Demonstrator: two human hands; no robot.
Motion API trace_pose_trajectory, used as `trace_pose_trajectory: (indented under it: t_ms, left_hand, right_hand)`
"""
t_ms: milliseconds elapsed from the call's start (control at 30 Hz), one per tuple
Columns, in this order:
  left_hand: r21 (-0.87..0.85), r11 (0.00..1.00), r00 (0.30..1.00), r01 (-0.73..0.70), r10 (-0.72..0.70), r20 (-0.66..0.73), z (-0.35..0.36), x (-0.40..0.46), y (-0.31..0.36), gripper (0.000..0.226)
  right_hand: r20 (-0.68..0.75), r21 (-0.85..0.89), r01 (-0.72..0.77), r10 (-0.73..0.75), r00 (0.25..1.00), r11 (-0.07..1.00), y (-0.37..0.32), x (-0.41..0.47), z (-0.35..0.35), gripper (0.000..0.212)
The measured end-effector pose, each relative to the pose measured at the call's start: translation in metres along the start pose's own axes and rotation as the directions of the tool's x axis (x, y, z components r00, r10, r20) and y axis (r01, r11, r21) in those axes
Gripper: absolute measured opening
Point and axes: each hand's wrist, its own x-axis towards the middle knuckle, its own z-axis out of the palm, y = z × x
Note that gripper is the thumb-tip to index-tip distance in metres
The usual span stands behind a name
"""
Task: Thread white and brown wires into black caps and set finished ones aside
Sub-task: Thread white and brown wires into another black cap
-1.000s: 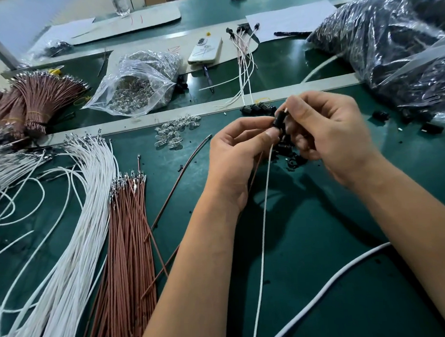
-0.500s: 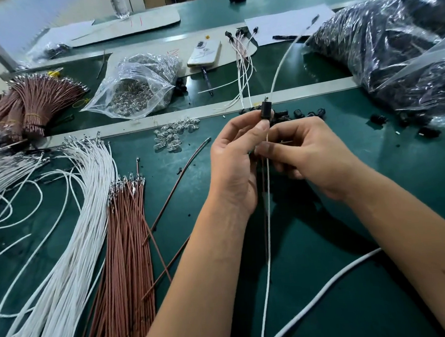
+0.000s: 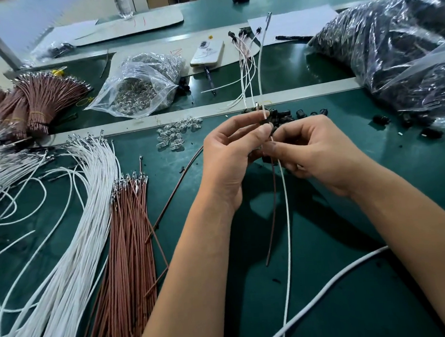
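Observation:
My left hand (image 3: 228, 155) pinches a small black cap (image 3: 273, 129) between thumb and forefinger; most of the cap is hidden. A white wire (image 3: 287, 216) runs through that pinch, its metal tip standing far above my hands and its tail trailing toward me. My right hand (image 3: 319, 154) pinches the white wire just below the cap. A brown wire (image 3: 272, 212) hangs from between both hands. Loose black caps (image 3: 288, 113) lie just beyond my fingers. Finished capped wires (image 3: 245, 49) lie farther back.
On the green table (image 3: 350, 225), a white wire bundle (image 3: 88, 202) and a brown wire bundle (image 3: 129, 239) lie at left. Clear LEDs (image 3: 175, 136), an LED bag (image 3: 143, 84), a phone (image 3: 207, 52), bags of black caps (image 3: 391, 43) and a thick white cable (image 3: 328, 290) surround my hands.
The white wire's top end has come up well above my hands. My right hand moved from the cap down to the wires below it. The brown wire now hangs in view.

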Motion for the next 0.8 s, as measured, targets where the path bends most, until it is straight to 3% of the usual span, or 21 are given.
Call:
trace_pose_trajectory:
  t_ms: [100,367,600,700,800]
  left_hand:
    - [-0.029,1.000,1.000,0.008,-0.009,-0.030,-0.001,0.000,0.003,0.009]
    - [-0.035,0.999,0.996,0.003,-0.006,-0.086,-0.004,0.000,0.006,0.010]
    - [-0.106,0.994,0.991,-0.019,0.005,-0.136,-0.013,0.002,0.013,0.008]
    - [-0.048,0.998,0.992,-0.033,0.027,-0.121,-0.014,0.002,0.013,0.005]
    - [0.002,0.999,0.995,-0.038,0.038,-0.091,-0.012,0.001,0.012,0.010]
  right_hand:
    - [0.032,-0.031,-0.016,0.017,0.999,0.999,0.000,-0.001,0.001,0.021]
    - [0.088,-0.129,-0.029,0.041,0.995,0.991,-0.002,-0.002,0.000,0.036]
    - [0.309,-0.325,-0.067,0.173,0.935,0.943,-0.004,-0.006,-0.001,0.038]
    - [0.223,-0.220,-0.071,0.121,0.967,0.973,-0.004,-0.005,0.001,0.039]
    - [0.099,-0.057,-0.015,0.021,0.995,0.998,-0.002,-0.002,0.003,0.017]
